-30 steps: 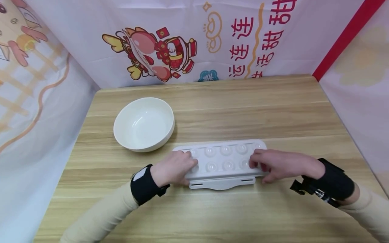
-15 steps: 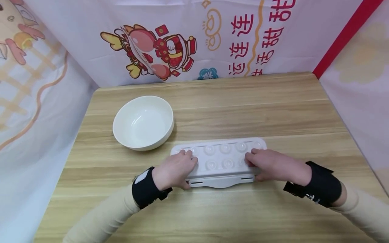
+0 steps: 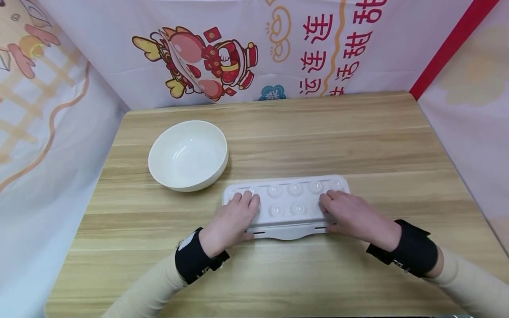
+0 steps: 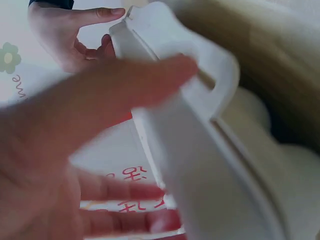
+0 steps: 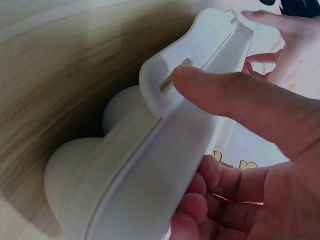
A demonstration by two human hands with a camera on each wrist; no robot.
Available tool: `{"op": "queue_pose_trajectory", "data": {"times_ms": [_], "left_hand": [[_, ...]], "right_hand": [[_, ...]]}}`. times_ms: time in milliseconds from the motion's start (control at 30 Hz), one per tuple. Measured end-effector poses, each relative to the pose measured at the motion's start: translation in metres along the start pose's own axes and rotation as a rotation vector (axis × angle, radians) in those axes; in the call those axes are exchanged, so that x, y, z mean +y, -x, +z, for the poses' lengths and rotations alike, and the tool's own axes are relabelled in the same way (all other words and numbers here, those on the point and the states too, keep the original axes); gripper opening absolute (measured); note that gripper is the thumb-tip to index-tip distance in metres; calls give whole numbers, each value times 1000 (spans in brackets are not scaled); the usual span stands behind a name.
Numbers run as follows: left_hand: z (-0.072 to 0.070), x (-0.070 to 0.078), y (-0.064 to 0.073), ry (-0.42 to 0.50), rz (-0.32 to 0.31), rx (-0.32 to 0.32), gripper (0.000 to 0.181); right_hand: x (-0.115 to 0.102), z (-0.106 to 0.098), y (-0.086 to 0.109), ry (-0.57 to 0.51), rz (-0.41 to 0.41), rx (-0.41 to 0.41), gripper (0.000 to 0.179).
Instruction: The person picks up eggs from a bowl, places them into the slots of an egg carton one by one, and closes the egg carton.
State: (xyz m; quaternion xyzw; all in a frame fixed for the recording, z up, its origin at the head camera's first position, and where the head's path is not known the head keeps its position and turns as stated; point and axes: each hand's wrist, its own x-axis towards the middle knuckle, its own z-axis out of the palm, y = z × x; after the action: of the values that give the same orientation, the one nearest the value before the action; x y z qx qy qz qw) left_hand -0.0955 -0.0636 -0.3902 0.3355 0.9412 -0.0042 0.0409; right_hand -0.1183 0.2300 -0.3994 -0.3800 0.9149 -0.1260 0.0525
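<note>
A long white plastic egg box (image 3: 286,214) with its lid down lies on the wooden table. Rows of rounded domes show on the lid, and a wavy flap (image 3: 288,232) with two slots runs along its front. My left hand (image 3: 232,221) holds the box's left end, fingers over the lid and thumb at the flap. In the left wrist view that thumb (image 4: 170,75) is blurred over a slot. At the other end my right hand (image 3: 355,216) grips the box, its fingers bent on the lid. The right thumb (image 5: 200,82) lies against the flap beside a slot. The inside is hidden.
A white bowl (image 3: 188,157) stands behind and left of the egg box, with nothing seen in it. Printed cloth (image 3: 278,48) hangs behind the table and along both sides. Wooden tabletop (image 3: 294,282) extends in front of the box.
My right hand has moved left, its thumb going from beside the box to the flap. My left thumb has come up to the flap's left end. The view has shifted slightly.
</note>
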Motion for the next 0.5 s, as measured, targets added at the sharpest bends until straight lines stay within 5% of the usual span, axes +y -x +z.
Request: {"op": "queue_pose_trajectory", "data": {"times_ms": [267, 500], "left_hand": [[5, 6, 0, -34, -106, 87, 94], [5, 6, -5, -30, -180, -21, 98]], "right_hand": [[0, 5, 3, 33, -4, 57, 53], [1, 9, 1, 58, 7, 79, 54]]}}
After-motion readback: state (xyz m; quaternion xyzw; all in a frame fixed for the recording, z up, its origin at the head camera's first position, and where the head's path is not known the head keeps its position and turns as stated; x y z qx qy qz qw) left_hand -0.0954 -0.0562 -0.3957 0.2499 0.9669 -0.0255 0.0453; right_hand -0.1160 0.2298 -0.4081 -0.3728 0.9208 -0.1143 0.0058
